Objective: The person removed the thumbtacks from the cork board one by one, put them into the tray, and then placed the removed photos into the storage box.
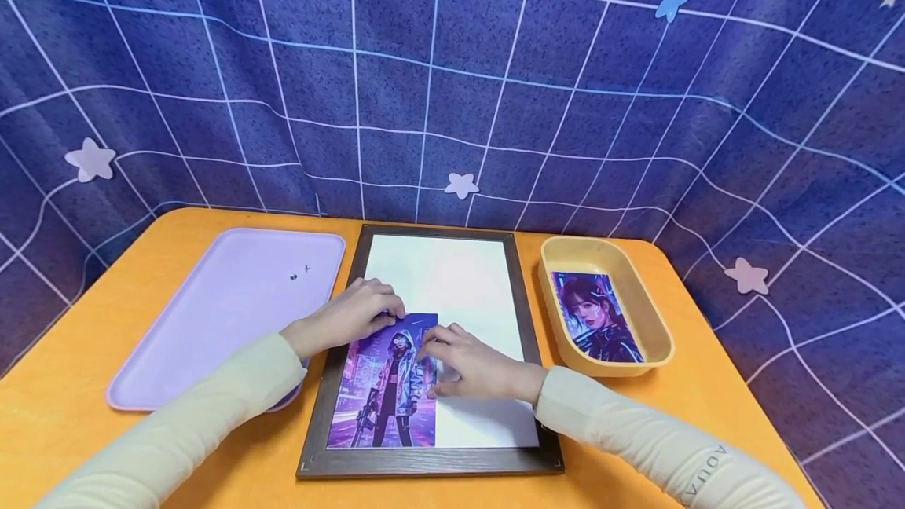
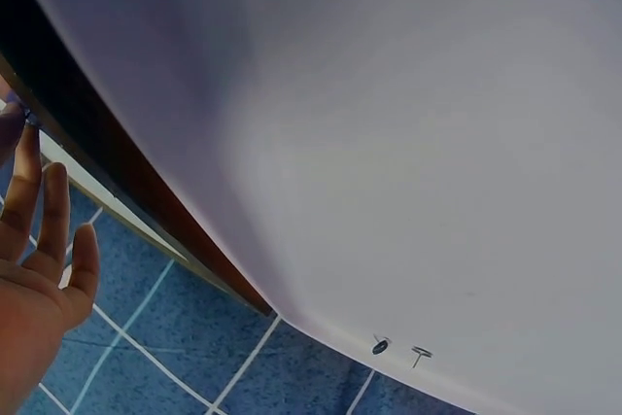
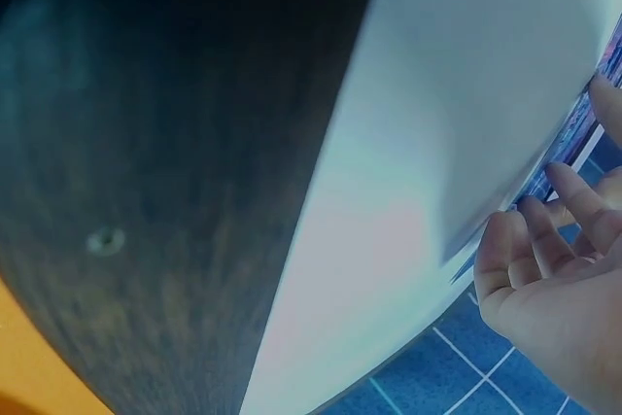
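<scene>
In the head view a tall purple picture card (image 1: 385,395), showing a hooded figure, lies flat on the white panel (image 1: 452,265) of a dark wooden frame (image 1: 431,459). Its lower left part sits along the frame's inner corner. My left hand (image 1: 357,311) touches the card near its upper left corner; the wrist view shows its fingers (image 2: 54,211) mostly extended. On the card's right edge rests my right hand (image 1: 477,364), its fingers (image 3: 573,196) loosely bent and the thumb spread below. The left fingertips are partly hidden.
A lilac tray (image 1: 233,313) with two small tacks (image 2: 381,345) stands left of the frame. To the right is a yellow basin (image 1: 654,328) holding another picture card (image 1: 594,316). A blue gridded curtain (image 1: 452,85) hangs behind the orange table (image 1: 64,352).
</scene>
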`<control>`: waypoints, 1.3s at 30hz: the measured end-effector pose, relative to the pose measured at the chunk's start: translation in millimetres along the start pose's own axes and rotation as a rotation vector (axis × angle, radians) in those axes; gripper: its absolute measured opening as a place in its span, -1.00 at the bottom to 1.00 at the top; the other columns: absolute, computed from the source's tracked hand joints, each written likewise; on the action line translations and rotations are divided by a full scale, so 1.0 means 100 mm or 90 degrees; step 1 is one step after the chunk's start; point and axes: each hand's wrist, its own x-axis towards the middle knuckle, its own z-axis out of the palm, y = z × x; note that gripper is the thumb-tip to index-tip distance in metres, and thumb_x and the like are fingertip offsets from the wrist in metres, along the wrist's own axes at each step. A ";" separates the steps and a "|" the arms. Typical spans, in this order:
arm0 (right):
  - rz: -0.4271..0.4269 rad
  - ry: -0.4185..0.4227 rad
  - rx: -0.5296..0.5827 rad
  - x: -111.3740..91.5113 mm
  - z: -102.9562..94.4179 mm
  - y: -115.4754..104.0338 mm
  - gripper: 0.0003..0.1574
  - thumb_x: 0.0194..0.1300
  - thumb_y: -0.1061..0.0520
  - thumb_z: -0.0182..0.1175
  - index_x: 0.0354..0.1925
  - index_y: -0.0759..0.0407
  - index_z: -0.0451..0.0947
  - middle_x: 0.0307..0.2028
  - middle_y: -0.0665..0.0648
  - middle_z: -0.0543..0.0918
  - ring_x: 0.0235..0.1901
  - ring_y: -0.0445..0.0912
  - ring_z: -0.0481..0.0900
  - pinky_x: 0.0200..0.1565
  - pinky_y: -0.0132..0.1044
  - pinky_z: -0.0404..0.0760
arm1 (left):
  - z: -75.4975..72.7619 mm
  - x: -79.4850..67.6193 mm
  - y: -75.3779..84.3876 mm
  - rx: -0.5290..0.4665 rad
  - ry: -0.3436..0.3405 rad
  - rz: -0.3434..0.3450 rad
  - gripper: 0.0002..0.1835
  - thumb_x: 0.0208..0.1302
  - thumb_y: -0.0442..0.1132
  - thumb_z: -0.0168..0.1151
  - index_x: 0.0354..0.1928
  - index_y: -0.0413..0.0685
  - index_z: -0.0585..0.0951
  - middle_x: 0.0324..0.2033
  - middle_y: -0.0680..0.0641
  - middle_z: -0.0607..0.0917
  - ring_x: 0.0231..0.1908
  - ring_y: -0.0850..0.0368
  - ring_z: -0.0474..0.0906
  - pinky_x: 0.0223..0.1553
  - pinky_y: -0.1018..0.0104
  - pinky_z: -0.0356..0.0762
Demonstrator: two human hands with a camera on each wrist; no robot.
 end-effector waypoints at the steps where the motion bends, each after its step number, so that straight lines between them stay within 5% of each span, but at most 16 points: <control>1: 0.001 -0.002 0.000 0.00 0.00 0.00 -0.46 0.11 -0.06 0.26 0.04 0.06 0.44 0.12 0.05 0.38 0.07 -0.11 0.30 0.17 -0.24 0.30 | 0.00 0.00 0.00 0.005 0.000 0.006 -0.86 0.10 -0.30 0.28 -0.30 0.10 0.63 -0.34 0.13 0.65 -0.23 0.15 0.48 -0.17 0.18 0.31; 39: -0.006 0.005 -0.006 0.00 0.02 0.01 -0.47 0.10 -0.07 0.26 0.04 0.05 0.45 0.12 0.03 0.38 0.04 -0.12 0.31 0.13 -0.25 0.33 | -0.08 0.02 0.00 0.014 0.001 0.030 -0.87 0.10 -0.26 0.26 -0.29 0.07 0.68 -0.37 0.11 0.63 -0.27 0.15 0.45 -0.21 0.23 0.29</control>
